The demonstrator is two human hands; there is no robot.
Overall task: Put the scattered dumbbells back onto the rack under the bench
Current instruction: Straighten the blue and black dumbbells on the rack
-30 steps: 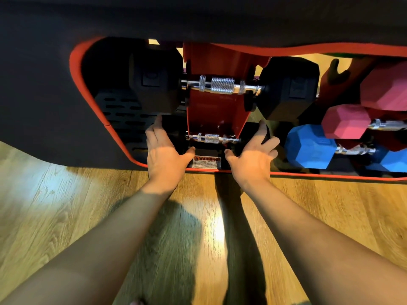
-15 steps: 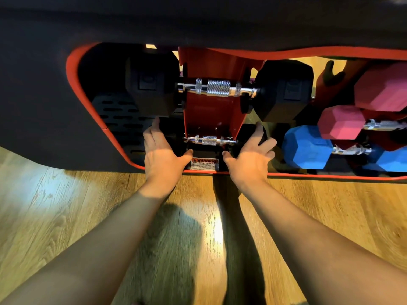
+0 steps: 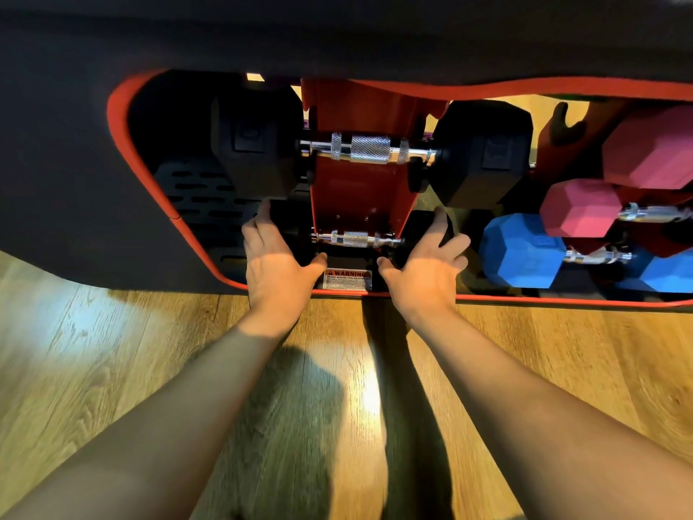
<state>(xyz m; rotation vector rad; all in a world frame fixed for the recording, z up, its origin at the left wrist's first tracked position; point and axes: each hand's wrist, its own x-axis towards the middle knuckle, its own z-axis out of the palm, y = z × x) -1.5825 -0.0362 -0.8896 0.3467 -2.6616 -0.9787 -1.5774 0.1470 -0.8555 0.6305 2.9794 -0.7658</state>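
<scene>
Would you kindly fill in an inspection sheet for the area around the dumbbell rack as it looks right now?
Surface: wooden floor, sunlit patches, arm shadows across it.
Job's things: small black dumbbell low on the red rack; large black dumbbell on the tier above; blue dumbbell and pink dumbbell racked to the right.
Clutter: nothing seen.
Hands: left hand grips the small black dumbbell's left head, right hand grips its right head.
Cables: nothing seen.
Surroundings: dark bench overhead; warning label at the rack's foot; black slotted panel at left.
</scene>
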